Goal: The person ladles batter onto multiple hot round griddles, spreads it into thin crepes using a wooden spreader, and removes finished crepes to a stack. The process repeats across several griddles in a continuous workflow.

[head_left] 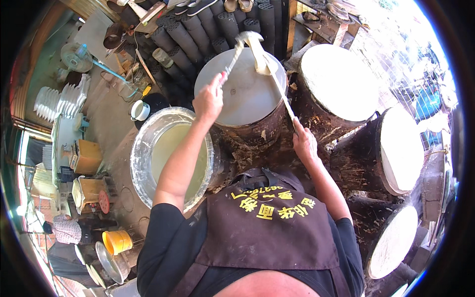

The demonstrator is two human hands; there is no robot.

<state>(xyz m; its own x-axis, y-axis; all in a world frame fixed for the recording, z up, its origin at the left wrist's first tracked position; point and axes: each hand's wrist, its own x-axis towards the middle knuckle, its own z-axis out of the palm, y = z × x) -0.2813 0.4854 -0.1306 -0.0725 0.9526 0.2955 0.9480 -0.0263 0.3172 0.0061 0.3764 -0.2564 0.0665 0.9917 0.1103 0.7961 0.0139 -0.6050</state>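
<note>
My left hand (208, 100) is closed around a thin brush-like tool (231, 60) with a red end by my fingers. Its tip meets the top of a pale paddle-shaped piece (258, 53), above the far rim of a round griddle (242, 101). Gripped in my right hand (304, 142) is a long pale stick (283, 95), slanting up across the griddle's right side to that pale piece. Whether the piece is the stick's own head or something lying on it, I cannot tell. The griddle's grey surface sits on a rusty drum stove (255, 133).
A large tub (136, 166) of pale yellowish batter stands by my left forearm. More drum stoves with white round tops (339, 81) curve around my right. Black coal cylinders (198, 32) are stacked behind the griddle. Leftward are a fan (76, 57), a white pot (140, 111) and another person (68, 230).
</note>
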